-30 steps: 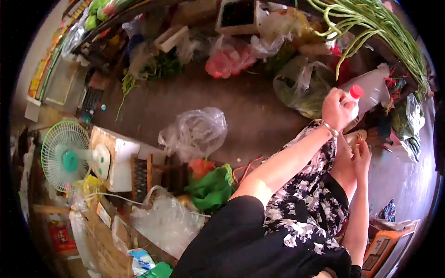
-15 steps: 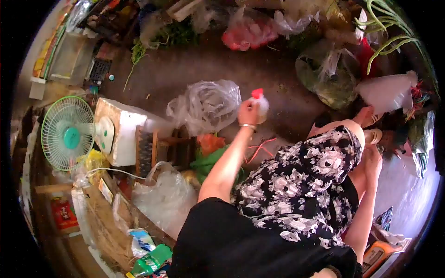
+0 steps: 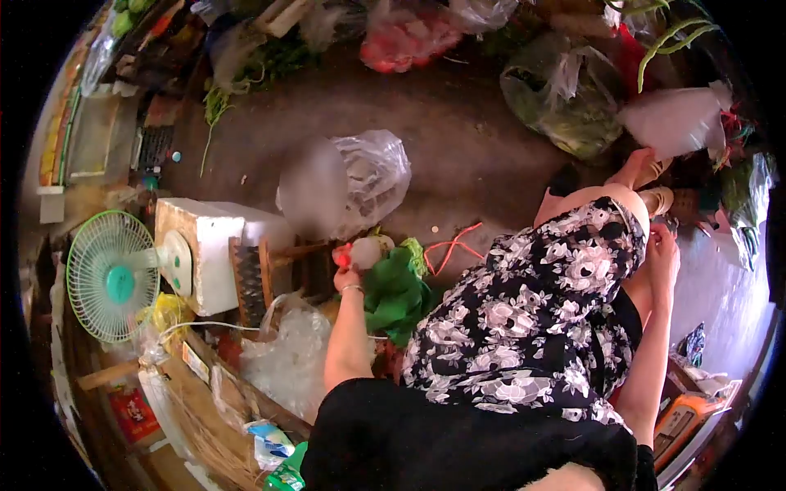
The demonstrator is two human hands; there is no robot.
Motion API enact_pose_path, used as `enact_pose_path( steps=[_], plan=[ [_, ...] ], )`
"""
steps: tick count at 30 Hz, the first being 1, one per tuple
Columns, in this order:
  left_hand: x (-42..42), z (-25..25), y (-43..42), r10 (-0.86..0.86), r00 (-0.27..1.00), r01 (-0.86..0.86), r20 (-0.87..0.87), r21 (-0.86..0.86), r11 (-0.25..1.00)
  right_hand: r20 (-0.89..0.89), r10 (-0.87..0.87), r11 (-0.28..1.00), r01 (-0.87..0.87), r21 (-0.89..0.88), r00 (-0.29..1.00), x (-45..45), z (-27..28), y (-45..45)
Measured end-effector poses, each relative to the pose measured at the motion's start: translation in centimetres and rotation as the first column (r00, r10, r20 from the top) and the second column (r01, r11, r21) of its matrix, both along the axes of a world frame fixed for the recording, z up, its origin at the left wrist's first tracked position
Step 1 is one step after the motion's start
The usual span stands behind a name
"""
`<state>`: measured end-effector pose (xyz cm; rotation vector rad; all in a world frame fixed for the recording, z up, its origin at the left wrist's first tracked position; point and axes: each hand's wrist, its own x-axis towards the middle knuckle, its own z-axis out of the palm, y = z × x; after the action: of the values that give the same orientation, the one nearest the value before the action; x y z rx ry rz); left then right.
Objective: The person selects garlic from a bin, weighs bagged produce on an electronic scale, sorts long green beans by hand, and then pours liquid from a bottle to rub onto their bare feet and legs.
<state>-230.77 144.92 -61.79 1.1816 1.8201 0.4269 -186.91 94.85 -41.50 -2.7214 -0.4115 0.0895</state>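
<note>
My left hand (image 3: 348, 280) is closed around the neck of a pale, translucent bottle (image 3: 373, 251) with a red cap. The bottle lies across the view, its cap toward the left, above a green bag (image 3: 397, 296). Beyond it a crumpled clear plastic bag (image 3: 381, 176) rests on the floor, partly behind a grey smear. At the far side of my legs, in a black and white floral garment (image 3: 524, 327), my right hand (image 3: 665, 250) hangs low near my feet with its fingers bent together; what they hold, if anything, is too small to make out.
To the left, a green and white fan (image 3: 119, 282) stands by a white foam box (image 3: 209, 254). Bags of greens (image 3: 565, 114) and red produce (image 3: 405, 41) line the far side. A red cord (image 3: 453, 247) lies on the floor near my legs.
My left hand has carried the bottle back and to the left, from the open floor to above the green bag. Its cap has turned toward the left. My right hand stays near my feet.
</note>
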Motion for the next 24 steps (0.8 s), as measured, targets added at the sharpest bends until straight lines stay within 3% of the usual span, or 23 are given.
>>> enact_pose_path(
  steps=[1, 3, 4, 5, 6, 8, 9, 10, 12, 13, 14, 16, 18, 20, 21, 22, 24],
  plan=[
    [-0.2, 0.7, -0.5, 0.155, 0.988, -0.155, 0.008, -0.019, 0.988, -0.008, -0.012, 1.000, 0.012, -0.019, 1.000, -0.1, 0.1, 0.1],
    [-3.2, -3.0, 0.6, 0.125, 0.988, -0.125, 0.096, -0.011, 0.992, -0.007, -0.004, 1.000, 0.004, -0.018, 1.000, -0.2, 0.2, 0.0],
    [-1.8, -1.0, 0.2, 0.099, 0.978, -0.101, 0.182, 0.001, 0.995, -0.006, 0.009, 1.000, -0.009, -0.014, 1.000, -0.3, 0.2, 0.0],
    [-0.3, 1.2, -0.6, -0.020, 1.000, 0.019, -0.013, -0.003, 1.000, -0.006, 0.006, 1.000, -0.006, -0.017, 1.000, -0.3, 0.2, 0.0],
    [-0.1, -0.2, -0.1, -0.023, 1.000, 0.023, -0.014, -0.004, 1.000, -0.024, -0.004, 1.000, 0.004, -0.004, 1.000, -0.3, 0.2, 0.0],
    [-0.2, -4.7, 1.2, -0.280, 0.956, 0.292, -0.090, 0.183, 0.939, -0.039, -0.024, 1.000, 0.024, 0.005, 0.999, -0.4, 0.1, 0.1],
    [1.1, -4.2, 1.5, -0.334, 0.913, 0.379, -0.235, 0.183, 0.907, -0.013, -0.008, 1.000, 0.008, 0.003, 1.000, -0.4, 0.0, 0.1],
    [1.2, -6.0, 2.3, -0.344, 0.910, 0.387, -0.230, 0.179, 0.904, 0.012, 0.007, 1.000, -0.007, -0.001, 1.000, -0.6, 0.0, 0.2],
    [-0.3, -11.3, 5.1, -0.140, 0.990, 0.137, -0.003, 0.242, 0.961, 0.003, -0.018, 0.999, 0.018, -0.029, 1.000, -1.1, 0.7, 0.9],
    [-0.5, -11.0, 5.6, -0.160, 0.986, 0.130, 0.054, 0.363, 0.923, -0.008, -0.028, 0.999, 0.028, -0.042, 1.000, -1.2, 0.8, 1.1],
    [-0.3, -10.9, 6.0, -0.163, 0.985, 0.133, 0.054, 0.360, 0.923, -0.020, -0.038, 0.998, 0.037, -0.053, 0.999, -1.3, 0.8, 1.2],
    [2.0, -6.0, 6.1, 0.040, 0.993, -0.052, 0.115, 0.105, 0.993, 0.028, -0.022, 0.998, 0.023, -0.051, 0.999, -1.5, 0.6, 1.3],
    [2.8, -4.0, 7.2, 0.042, 0.992, -0.050, 0.122, 0.070, 0.996, 0.073, -0.006, 0.999, 0.010, -0.049, 0.997, -1.7, 0.4, 1.2],
    [2.1, -5.5, 9.0, 0.207, 0.942, -0.235, 0.266, 0.081, 0.969, 0.036, -0.015, 0.998, 0.017, -0.057, 0.999, -1.6, 0.4, 1.1],
    [3.6, -2.1, 8.0, 0.282, 0.905, -0.312, 0.317, 0.046, 0.949, 0.039, -0.008, 1.000, 0.009, -0.022, 0.999, -1.7, 0.4, 1.2],
    [3.8, -0.2, 8.1, 0.217, 0.957, -0.235, 0.193, 0.078, 0.969, 0.038, -0.011, 1.000, 0.013, -0.027, 0.999, -1.8, 0.3, 1.2],
    [2.2, -0.8, 9.2, 0.189, 0.974, -0.207, 0.129, 0.152, 0.966, 0.165, 0.055, 0.998, -0.047, -0.050, 0.985, -1.9, -0.3, 1.1]
  ],
)
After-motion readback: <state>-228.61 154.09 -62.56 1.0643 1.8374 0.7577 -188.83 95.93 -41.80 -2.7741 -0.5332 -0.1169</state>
